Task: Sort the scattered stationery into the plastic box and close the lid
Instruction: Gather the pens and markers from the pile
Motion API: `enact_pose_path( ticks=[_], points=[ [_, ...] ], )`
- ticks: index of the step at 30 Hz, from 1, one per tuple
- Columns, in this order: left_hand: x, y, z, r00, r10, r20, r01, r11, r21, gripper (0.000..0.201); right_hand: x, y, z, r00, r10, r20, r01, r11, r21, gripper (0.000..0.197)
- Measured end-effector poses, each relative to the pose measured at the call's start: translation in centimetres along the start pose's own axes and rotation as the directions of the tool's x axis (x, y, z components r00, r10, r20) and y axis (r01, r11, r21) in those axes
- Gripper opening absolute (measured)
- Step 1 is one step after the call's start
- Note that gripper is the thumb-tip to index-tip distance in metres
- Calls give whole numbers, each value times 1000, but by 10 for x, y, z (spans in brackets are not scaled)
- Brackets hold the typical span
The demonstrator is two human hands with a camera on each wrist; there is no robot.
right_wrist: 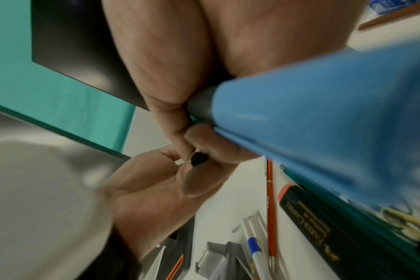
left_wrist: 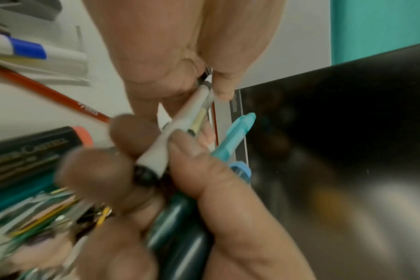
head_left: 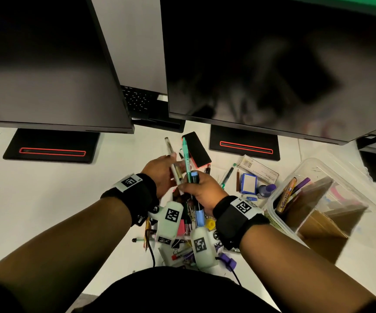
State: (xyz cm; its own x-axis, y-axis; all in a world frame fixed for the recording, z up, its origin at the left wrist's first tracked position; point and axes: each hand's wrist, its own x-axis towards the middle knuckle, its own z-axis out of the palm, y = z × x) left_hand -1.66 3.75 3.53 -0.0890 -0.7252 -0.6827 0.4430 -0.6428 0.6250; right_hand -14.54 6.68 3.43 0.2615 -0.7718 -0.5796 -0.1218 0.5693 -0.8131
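While the right hand (head_left: 201, 188) gripped a pen bundle (head_left: 192, 175), the left hand (head_left: 160, 170) pinched a white pen (head_left: 171, 159). Squaring their ends looked wise before tipping them into the plastic box (head_left: 318, 199).

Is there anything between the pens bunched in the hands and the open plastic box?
Nothing visible blocks it. The right hand grips the pen bundle above the desk clutter; the plastic box stands open to its right, and only low items like the purple bottle lie between.

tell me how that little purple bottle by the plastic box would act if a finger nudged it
The purple bottle looks small and stands upright, so it would probably tip rather than slide. Its round body would likely roll once down. The plastic box sits close beside it and might stop it.
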Motion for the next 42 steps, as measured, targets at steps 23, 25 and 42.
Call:
enact_pose_path(
  ticks=[23, 25, 42],
  points=[
    [26, -4, -33, 971, 202, -132, 165, -160, 973, 21, 36, 13, -67, 808, 37, -588, -428, 723, -542, 34],
    [24, -7, -34, 974, 189, -128, 166, -201, 965, 18, 40, 16, -66, 798, 55, -600, -478, 664, -575, 42],
    [37, 4, -34, 972, 216, -98, 82, 82, 993, 28, 43, -8, -48, 880, -124, -459, -219, 750, -624, 15]
  ],
)
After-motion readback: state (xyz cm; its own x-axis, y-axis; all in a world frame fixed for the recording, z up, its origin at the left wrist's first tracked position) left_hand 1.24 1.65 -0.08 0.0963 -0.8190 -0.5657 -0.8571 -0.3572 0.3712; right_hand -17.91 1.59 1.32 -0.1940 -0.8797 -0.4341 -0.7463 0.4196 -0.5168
